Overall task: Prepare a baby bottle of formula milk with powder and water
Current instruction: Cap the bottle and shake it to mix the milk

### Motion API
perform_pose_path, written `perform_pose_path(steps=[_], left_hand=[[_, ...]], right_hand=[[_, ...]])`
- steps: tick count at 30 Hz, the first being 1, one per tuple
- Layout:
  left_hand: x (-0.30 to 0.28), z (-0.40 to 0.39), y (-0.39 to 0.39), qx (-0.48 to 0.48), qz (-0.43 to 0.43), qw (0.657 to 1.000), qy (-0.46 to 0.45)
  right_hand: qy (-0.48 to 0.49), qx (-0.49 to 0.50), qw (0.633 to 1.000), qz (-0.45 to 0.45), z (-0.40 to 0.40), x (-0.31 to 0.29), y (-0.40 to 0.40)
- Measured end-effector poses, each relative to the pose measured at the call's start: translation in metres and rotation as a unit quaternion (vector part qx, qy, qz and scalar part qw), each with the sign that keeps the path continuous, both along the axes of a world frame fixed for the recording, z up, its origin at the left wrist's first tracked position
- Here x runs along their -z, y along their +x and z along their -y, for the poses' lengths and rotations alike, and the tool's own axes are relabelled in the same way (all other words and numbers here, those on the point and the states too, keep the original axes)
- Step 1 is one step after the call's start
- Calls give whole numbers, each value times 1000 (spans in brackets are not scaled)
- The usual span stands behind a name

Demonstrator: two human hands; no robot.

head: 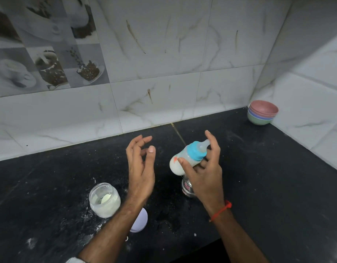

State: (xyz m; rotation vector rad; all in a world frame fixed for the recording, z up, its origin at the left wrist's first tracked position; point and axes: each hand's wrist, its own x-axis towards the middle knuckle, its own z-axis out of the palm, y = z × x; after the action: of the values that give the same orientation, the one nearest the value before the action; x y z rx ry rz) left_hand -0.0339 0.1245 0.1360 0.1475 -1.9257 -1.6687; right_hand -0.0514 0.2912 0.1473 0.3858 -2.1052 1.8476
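Head view: baby bottle (pixel 184 158), capped, milk inside, is held tilted above the counter (pixel 268 177) middle by the right hand (pixel 203 168), fingers curled around its neck; left hand (pixel 142 162) is spread, empty. It is judged light, smooth, perhaps slippery

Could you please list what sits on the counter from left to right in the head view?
Jar → lid → steel cup → stack of bowls.

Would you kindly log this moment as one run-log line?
right hand: holds baby bottle tilted, teat on, milky | left hand: open, holds nothing | powder jar: uncapped on counter
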Motion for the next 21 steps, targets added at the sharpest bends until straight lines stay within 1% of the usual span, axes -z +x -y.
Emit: perform_pose_path(steps=[2, 3, 5, 6, 7, 9, 10, 11, 12, 13, 14, 15, 17, 18, 19, 20, 21], left_hand=[[0, 1, 0, -4, 0, 1000, 2], [0, 1, -1, -5, 0, 1000, 3], [2, 2, -1, -4, 1, 1000, 4], [2, 1, 0, -3, 0, 1000, 3], [1, 0, 1, -1, -3, 1000, 1], [1, 1, 0, -1, -3, 1000, 0], [1, 1, 0, -3, 0, 1000, 3], [1, 0, -1, -3, 4, 1000, 6], [2, -1, 0, 1, 7, 1000, 9], [3, -2, 0, 4, 8, 1000, 8], [2, -3, 1, 7, 8, 1000, 4], [0, -5, 2, 10, 3, 1000, 1], [-2, -4, 2, 11, -6, 1000, -3], [-1, -3, 2, 9, 0, 1000, 1], [1, -2, 2, 9, 9, 1000, 7], [2, -1, 3, 14, 18, 1000, 12], [3, -1, 5, 21, 30, 999, 14]], right_hand=[[24, 37, 996, -82, 0, -2, 4], [61, 31, 993, -93, -1, -1, 1], [120, -36, 992, -29, -2, -4, -2], [125, -56, 990, -14, -3, -7, 1], [107, -48, 992, -36, -4, -12, 4], [53, 6, 990, -127, -2, -25, 11], [41, 30, 984, -168, -2, -25, 10], [42, 41, 982, -181, -1, -22, 7], [59, 31, 986, -154, 1, -20, 4], [91, 7, 991, -102, 3, -19, 2], [110, -6, 991, -69, 5, -14, 2], [101, -4, 992, -72, 4, -9, 4], [50, 0, 994, -101, 2, -7, 4], [46, -13, 996, -74, 2, -8, 1], [43, -35, 998, -18, 2, -12, -1], [21, -56, 997, 43, 2, -14, -2], [-24, -68, 993, 90, -1, -15, -4]])
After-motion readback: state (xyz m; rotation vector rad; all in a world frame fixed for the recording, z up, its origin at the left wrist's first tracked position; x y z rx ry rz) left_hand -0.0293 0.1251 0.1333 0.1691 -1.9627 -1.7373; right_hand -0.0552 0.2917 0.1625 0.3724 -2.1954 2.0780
